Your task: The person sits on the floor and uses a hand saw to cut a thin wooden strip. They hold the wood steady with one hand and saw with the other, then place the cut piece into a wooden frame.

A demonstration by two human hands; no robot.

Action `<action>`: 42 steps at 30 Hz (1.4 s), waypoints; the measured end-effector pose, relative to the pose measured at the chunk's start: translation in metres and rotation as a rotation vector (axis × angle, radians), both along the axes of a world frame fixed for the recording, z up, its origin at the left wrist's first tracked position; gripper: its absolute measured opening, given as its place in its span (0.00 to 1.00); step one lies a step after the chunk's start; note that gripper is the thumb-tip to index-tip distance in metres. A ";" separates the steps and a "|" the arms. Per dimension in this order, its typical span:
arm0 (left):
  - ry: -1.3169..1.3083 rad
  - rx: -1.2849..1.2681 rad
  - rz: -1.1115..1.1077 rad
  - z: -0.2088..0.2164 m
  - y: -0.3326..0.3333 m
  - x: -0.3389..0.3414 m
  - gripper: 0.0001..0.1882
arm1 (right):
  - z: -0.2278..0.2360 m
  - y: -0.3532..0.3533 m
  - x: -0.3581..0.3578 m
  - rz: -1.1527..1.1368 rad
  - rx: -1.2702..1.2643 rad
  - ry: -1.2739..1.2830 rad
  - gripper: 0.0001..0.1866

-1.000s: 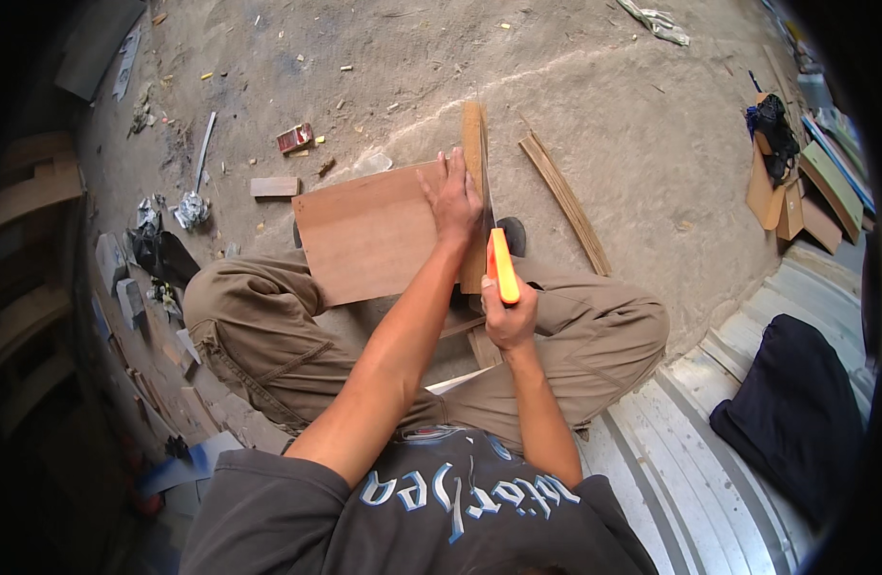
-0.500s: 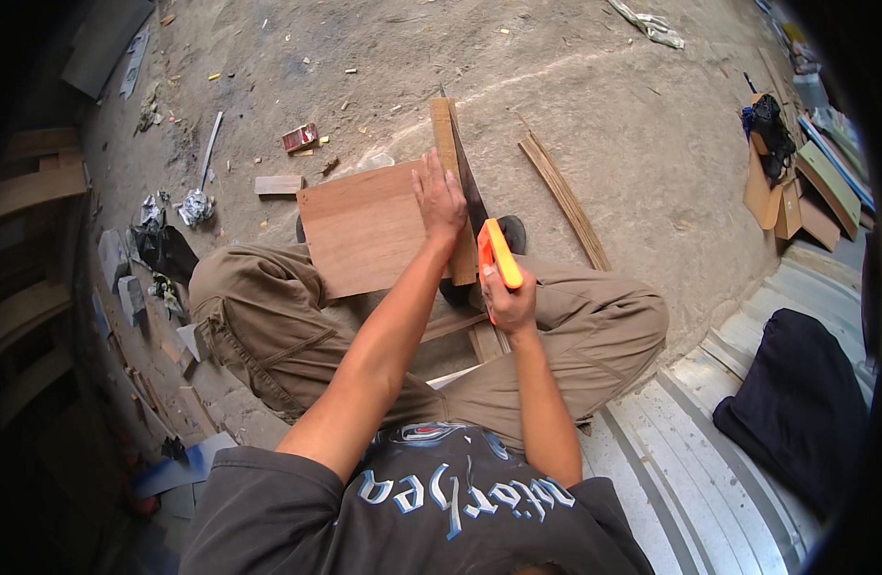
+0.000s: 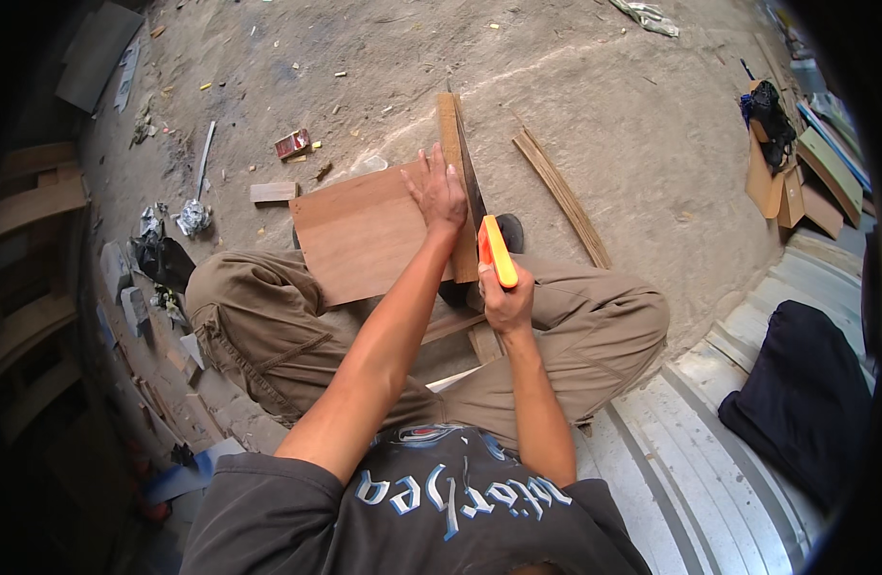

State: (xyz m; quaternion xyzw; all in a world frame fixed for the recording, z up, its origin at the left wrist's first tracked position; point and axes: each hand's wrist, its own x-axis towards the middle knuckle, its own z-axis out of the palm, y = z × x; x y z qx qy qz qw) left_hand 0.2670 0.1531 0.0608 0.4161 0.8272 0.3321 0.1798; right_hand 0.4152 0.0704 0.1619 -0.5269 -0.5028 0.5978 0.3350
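Note:
My left hand (image 3: 441, 195) lies with stretched, slightly spread fingers across a reddish-brown wooden panel (image 3: 359, 230) and the edge of a narrow wooden strip (image 3: 450, 129). The strip runs along the panel's right side, pointing away from me. In my right hand (image 3: 509, 299) is a handsaw with an orange and yellow handle (image 3: 499, 254), my fingers wrapped around it. Its dark blade (image 3: 472, 182) runs along the strip's right side toward the far end. Whether the teeth bite into the wood cannot be made out. The panel rests over my crossed legs (image 3: 259, 297).
A long thin wooden piece (image 3: 561, 196) lies on the concrete floor to the right. A small wood block (image 3: 274, 192) and a red packet (image 3: 291, 144) sit beyond the panel. Scraps line the left; dark cloth (image 3: 800, 402) lies on corrugated metal sheeting (image 3: 671, 460) at right.
The view has shifted slightly. My left fingers look a little more spread on the wood. The saw handle has moved slightly, staying beside the strip in my right hand.

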 end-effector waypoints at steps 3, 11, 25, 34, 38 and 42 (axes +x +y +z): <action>-0.008 -0.025 0.022 0.002 0.004 0.003 0.29 | -0.001 0.003 0.001 -0.018 -0.029 0.007 0.12; 0.025 -0.059 0.036 0.003 0.008 0.008 0.29 | 0.017 -0.009 -0.002 -0.043 -0.015 -0.089 0.13; 0.061 -0.043 0.019 -0.002 0.009 0.005 0.29 | 0.033 -0.006 0.003 0.004 0.033 -0.121 0.10; 0.027 -0.045 0.000 -0.003 0.008 0.008 0.28 | 0.016 0.016 -0.002 -0.047 -0.036 -0.024 0.12; 0.064 -0.061 0.006 -0.004 0.006 0.006 0.28 | 0.022 -0.014 -0.002 -0.049 0.060 -0.086 0.12; 0.075 -0.065 0.016 -0.004 0.001 0.002 0.28 | 0.086 -0.088 0.041 -0.069 -0.001 -0.142 0.09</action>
